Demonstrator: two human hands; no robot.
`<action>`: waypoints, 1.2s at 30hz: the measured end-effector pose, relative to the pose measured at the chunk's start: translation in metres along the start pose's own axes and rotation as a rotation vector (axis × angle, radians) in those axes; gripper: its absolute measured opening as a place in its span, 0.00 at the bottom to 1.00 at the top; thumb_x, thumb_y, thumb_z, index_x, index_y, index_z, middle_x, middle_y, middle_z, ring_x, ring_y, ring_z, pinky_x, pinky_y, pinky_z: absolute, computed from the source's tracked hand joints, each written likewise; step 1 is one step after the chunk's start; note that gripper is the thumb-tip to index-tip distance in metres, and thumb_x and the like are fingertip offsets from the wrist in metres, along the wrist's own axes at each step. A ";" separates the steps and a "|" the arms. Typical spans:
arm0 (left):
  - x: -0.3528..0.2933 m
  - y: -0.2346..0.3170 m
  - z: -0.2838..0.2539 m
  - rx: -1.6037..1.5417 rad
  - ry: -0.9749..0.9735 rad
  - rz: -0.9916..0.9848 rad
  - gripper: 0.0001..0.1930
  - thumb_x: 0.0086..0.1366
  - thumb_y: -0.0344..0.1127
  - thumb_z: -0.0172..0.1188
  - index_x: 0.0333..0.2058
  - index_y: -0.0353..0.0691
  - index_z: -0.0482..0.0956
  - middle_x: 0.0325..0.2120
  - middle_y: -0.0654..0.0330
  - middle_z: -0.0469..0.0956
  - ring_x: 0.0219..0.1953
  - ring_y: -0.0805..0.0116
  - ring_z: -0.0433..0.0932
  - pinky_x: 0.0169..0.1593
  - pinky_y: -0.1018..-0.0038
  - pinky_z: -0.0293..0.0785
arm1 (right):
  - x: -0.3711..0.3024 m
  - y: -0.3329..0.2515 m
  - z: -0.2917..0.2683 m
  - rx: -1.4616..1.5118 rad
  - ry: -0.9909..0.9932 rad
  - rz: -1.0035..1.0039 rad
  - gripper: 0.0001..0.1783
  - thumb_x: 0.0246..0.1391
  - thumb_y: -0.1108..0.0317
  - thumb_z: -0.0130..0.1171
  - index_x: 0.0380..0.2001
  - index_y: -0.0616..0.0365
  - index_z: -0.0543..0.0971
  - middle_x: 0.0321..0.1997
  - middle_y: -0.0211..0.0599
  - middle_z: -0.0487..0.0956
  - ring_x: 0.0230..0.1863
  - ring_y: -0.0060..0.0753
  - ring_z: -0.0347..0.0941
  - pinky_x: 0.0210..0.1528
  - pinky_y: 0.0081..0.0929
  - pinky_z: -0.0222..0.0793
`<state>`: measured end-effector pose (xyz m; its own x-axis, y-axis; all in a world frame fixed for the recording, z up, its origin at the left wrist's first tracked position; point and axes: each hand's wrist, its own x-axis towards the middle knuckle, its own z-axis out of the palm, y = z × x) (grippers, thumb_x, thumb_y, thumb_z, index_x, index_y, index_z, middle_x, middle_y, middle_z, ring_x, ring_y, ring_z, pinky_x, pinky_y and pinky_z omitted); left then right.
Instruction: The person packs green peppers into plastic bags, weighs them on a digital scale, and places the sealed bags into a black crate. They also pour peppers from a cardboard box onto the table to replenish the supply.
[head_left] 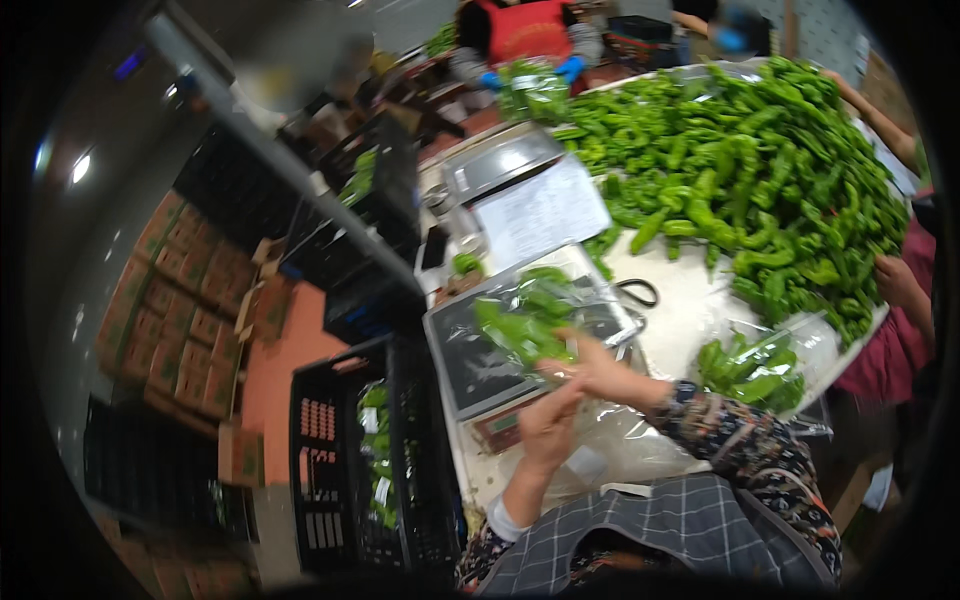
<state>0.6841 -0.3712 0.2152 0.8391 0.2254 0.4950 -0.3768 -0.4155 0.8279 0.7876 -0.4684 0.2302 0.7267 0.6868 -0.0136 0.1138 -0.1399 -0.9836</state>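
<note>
A clear plastic bag of green peppers (525, 325) is over the black-topped weighing scale (455, 350); whether it touches the platform I cannot tell. At the bag's near end, my right hand (605, 375) is closed on it, slightly blurred. My left hand (548, 432) is just below, its fingers curled together and meeting the right hand's fingertips. What they pinch is hidden. Clear plastic bags (625, 440) lie on the table beneath my right forearm. To the right rests another bag of green peppers (750, 370).
Loose green peppers (740, 190) form a large heap at the far right. Beyond the scale are a paper sheet (545, 210), black-handled scissors (637, 292) and another scale (500, 160). A black crate (345, 450) with bagged peppers stands left. Co-workers are around the table; one wears blue gloves (570, 70).
</note>
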 end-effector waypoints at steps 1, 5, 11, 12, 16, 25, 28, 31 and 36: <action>0.003 -0.007 0.001 -0.086 0.064 0.033 0.10 0.59 0.28 0.55 0.38 0.32 0.78 0.36 0.53 0.78 0.37 0.69 0.78 0.41 0.77 0.72 | 0.006 0.000 0.001 -0.106 0.014 -0.101 0.35 0.50 0.59 0.55 0.54 0.71 0.57 0.51 0.56 0.66 0.52 0.43 0.63 0.53 0.34 0.60; 0.001 -0.011 -0.006 0.072 0.183 -0.004 0.12 0.60 0.29 0.55 0.42 0.31 0.74 0.30 0.61 0.77 0.24 0.79 0.71 0.29 0.85 0.68 | 0.018 0.026 0.005 -0.285 -0.079 -0.339 0.39 0.48 0.65 0.53 0.59 0.71 0.49 0.60 0.65 0.54 0.62 0.53 0.51 0.63 0.34 0.47; -0.004 -0.005 -0.014 0.102 0.202 -0.209 0.11 0.59 0.25 0.54 0.41 0.31 0.75 0.21 0.67 0.72 0.20 0.84 0.62 0.23 0.86 0.59 | -0.030 0.006 -0.087 -0.410 -0.110 -0.244 0.20 0.48 0.58 0.56 0.41 0.60 0.75 0.38 0.45 0.77 0.37 0.42 0.74 0.43 0.33 0.68; -0.004 -0.007 -0.014 0.112 0.210 -0.194 0.11 0.59 0.25 0.53 0.41 0.30 0.75 0.21 0.66 0.72 0.20 0.84 0.63 0.24 0.86 0.60 | -0.040 0.007 -0.110 -0.454 -0.005 -0.180 0.17 0.48 0.59 0.55 0.40 0.56 0.76 0.34 0.41 0.79 0.33 0.39 0.75 0.39 0.31 0.70; -0.002 0.001 -0.017 0.117 0.163 -0.229 0.10 0.62 0.28 0.51 0.39 0.30 0.75 0.27 0.67 0.74 0.25 0.83 0.64 0.29 0.86 0.60 | -0.080 0.062 -0.223 -1.313 0.546 0.403 0.21 0.44 0.46 0.58 0.28 0.53 0.75 0.21 0.34 0.74 0.28 0.32 0.73 0.28 0.29 0.71; 0.002 0.001 -0.015 0.079 0.167 -0.206 0.09 0.59 0.25 0.52 0.39 0.29 0.76 0.21 0.68 0.70 0.20 0.85 0.60 0.23 0.87 0.55 | -0.125 0.107 -0.280 -1.137 0.634 0.650 0.45 0.36 0.56 0.60 0.58 0.58 0.55 0.35 0.46 0.76 0.42 0.44 0.70 0.53 0.48 0.53; 0.001 -0.003 -0.018 0.063 0.158 -0.206 0.10 0.59 0.25 0.53 0.39 0.29 0.75 0.23 0.68 0.72 0.21 0.85 0.61 0.24 0.87 0.56 | -0.128 0.105 -0.283 -0.431 0.958 0.143 0.41 0.39 0.59 0.60 0.57 0.60 0.57 0.40 0.48 0.75 0.43 0.45 0.72 0.54 0.39 0.57; 0.001 -0.001 -0.013 -0.029 0.259 -0.266 0.09 0.59 0.24 0.54 0.39 0.29 0.76 0.26 0.64 0.75 0.22 0.84 0.63 0.25 0.87 0.59 | -0.102 0.061 -0.250 0.055 0.819 -0.055 0.35 0.43 0.65 0.57 0.55 0.62 0.58 0.41 0.43 0.74 0.42 0.35 0.72 0.46 0.28 0.65; 0.017 -0.011 -0.004 0.022 0.308 -0.217 0.09 0.60 0.26 0.53 0.39 0.31 0.76 0.26 0.66 0.75 0.24 0.86 0.66 0.27 0.89 0.61 | -0.106 -0.019 -0.164 0.368 0.000 -0.093 0.35 0.37 0.75 0.58 0.53 0.62 0.61 0.34 0.40 0.76 0.37 0.30 0.73 0.40 0.25 0.69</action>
<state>0.7007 -0.3594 0.2153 0.7399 0.5635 0.3674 -0.1916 -0.3470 0.9181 0.8190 -0.6555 0.2799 0.7245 0.6848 0.0785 -0.0718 0.1882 -0.9795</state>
